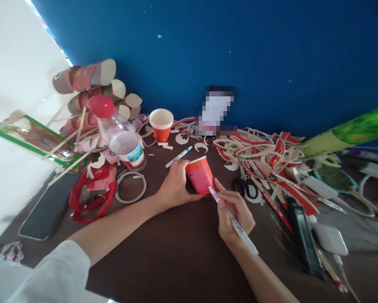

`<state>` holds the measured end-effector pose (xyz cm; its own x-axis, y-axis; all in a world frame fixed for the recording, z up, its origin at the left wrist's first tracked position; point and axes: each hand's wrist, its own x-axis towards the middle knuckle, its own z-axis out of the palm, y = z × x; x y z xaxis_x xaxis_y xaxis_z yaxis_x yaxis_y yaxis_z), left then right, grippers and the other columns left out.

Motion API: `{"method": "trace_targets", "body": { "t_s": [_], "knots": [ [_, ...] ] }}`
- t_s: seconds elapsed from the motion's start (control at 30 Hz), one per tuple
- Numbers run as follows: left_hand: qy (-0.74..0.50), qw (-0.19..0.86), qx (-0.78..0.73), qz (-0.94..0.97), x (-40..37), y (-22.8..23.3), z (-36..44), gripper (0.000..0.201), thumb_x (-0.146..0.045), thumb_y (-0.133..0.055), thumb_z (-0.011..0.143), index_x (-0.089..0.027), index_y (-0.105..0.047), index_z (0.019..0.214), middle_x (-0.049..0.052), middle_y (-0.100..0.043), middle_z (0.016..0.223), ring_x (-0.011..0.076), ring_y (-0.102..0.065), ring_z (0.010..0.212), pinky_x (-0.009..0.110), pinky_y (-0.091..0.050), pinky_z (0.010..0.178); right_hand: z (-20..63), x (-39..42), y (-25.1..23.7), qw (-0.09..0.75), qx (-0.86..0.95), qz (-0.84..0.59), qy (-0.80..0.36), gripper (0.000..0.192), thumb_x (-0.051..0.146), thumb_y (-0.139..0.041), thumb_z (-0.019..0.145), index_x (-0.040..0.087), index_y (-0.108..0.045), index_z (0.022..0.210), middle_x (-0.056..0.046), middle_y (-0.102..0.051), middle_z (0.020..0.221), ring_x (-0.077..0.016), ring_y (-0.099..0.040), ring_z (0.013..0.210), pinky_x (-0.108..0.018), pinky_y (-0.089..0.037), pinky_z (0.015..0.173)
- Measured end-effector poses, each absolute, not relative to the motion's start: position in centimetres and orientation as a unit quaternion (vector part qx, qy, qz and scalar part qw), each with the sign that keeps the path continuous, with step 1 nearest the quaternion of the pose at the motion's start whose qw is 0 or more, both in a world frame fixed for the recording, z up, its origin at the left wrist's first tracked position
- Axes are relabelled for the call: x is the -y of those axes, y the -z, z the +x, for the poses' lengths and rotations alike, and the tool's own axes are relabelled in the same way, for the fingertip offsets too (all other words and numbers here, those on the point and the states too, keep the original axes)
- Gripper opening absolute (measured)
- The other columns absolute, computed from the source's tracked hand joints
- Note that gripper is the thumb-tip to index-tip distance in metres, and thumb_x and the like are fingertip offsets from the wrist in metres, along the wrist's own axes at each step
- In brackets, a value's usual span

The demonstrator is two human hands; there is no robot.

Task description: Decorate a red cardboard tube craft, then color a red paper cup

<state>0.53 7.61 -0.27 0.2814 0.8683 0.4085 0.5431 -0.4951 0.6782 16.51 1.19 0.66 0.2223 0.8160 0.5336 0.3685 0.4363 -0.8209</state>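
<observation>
My left hand (176, 185) is closed around the base and side of a paper cup (199, 176), which lies tilted above the table. The cup is orange-red, with a broad pink patch on the side facing me. In my right hand (235, 212) is a white paint marker (242, 233), its pink tip end against the lower right of the cup. A second marker with a teal tip (179, 156) lies on the table just behind my left hand. Farther back, nested paper cups (161, 134) stand upright, with small white marker caps (167, 147) in front of them.
At left are a water bottle (126, 143), a phone (50, 210), red ribbon (81, 206), a tape ring (142, 198) and stacked paper rolls (88, 78). Black-handled scissors (244, 183), tangled paper strips (264, 155), a black stapler-like object (304, 240) and a white charger (331, 238) lie right.
</observation>
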Motion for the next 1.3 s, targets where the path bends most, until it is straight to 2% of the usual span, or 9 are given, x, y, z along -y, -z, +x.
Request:
{"method": "trace_targets", "body": {
  "t_s": [0.17,0.43,0.67,0.8,0.93,1.07,1.3],
  "knots": [
    [-0.388,0.2,-0.456,0.776,-7.61,0.29,0.53,0.101,-0.047,-0.087,0.053,-0.018,-0.027,0.129,0.015,-0.048,0.119,0.0368,-0.05,0.116,0.056,-0.046,0.096,16.51,-1.18,-0.56,0.614,0.574,-0.508,-0.187,0.013,0.012,-0.055,0.086,0.021,-0.065,0.087,-0.004,-0.067,0.088,-0.0265,-0.071,0.1,-0.039,-0.059,0.081],
    [-0.393,0.2,-0.454,0.774,-7.67,0.25,0.52,0.099,-0.047,-0.087,0.053,-0.018,-0.028,0.128,0.015,-0.048,0.119,0.0371,-0.05,0.116,0.057,-0.045,0.096,16.53,-1.2,-0.53,0.616,0.576,-0.503,-0.189,0.012,0.013,-0.055,0.086,0.02,-0.065,0.087,-0.005,-0.066,0.088,-0.028,-0.071,0.102,-0.042,-0.059,0.083],
    [-0.394,0.202,-0.454,0.774,-7.7,0.3,0.51,0.1,-0.047,-0.086,0.053,-0.019,-0.027,0.128,0.015,-0.048,0.119,0.0367,-0.05,0.116,0.057,-0.044,0.097,16.59,-1.14,-0.38,0.607,0.591,-0.495,-0.194,0.013,0.013,-0.055,0.086,0.021,-0.066,0.087,-0.005,-0.068,0.09,-0.0277,-0.069,0.106,-0.05,-0.055,0.095],
    [-0.391,0.207,-0.456,0.772,-7.74,0.31,0.51,0.099,-0.048,-0.087,0.053,-0.018,-0.028,0.128,0.015,-0.049,0.118,0.0372,-0.05,0.116,0.057,-0.044,0.097,16.61,-1.28,-0.25,0.632,0.572,-0.487,-0.193,0.016,0.011,-0.055,0.086,0.021,-0.066,0.089,-0.004,-0.068,0.091,-0.027,-0.069,0.105,-0.05,-0.055,0.095],
    [-0.392,0.211,-0.456,0.771,-7.77,0.36,0.52,0.101,-0.046,-0.087,0.052,-0.018,-0.028,0.129,0.015,-0.048,0.12,0.0374,-0.05,0.117,0.058,-0.044,0.098,16.59,-1.35,-0.31,0.611,0.604,-0.477,-0.186,0.017,0.01,-0.056,0.084,0.021,-0.067,0.089,-0.003,-0.068,0.089,-0.0282,-0.068,0.108,-0.054,-0.051,0.1],
    [-0.39,0.21,-0.455,0.772,-7.77,0.39,0.5,0.102,-0.048,-0.087,0.052,-0.017,-0.028,0.129,0.016,-0.048,0.12,0.0382,-0.05,0.118,0.059,-0.044,0.098,16.53,-1.38,-0.49,0.629,0.573,-0.497,-0.17,0.015,0.01,-0.056,0.084,0.021,-0.065,0.086,-0.004,-0.069,0.091,-0.028,-0.069,0.105,-0.054,-0.052,0.098],
    [-0.397,0.198,-0.455,0.772,-7.77,0.48,0.5,0.103,-0.047,-0.087,0.052,-0.017,-0.026,0.128,0.015,-0.048,0.119,0.0374,-0.05,0.116,0.057,-0.044,0.097,16.63,-1.43,-0.47,0.613,0.606,-0.484,-0.152,0.017,0.007,-0.056,0.082,0.02,-0.065,0.086,-0.003,-0.069,0.087,-0.0282,-0.069,0.106,-0.056,-0.049,0.1]
  ]
}}
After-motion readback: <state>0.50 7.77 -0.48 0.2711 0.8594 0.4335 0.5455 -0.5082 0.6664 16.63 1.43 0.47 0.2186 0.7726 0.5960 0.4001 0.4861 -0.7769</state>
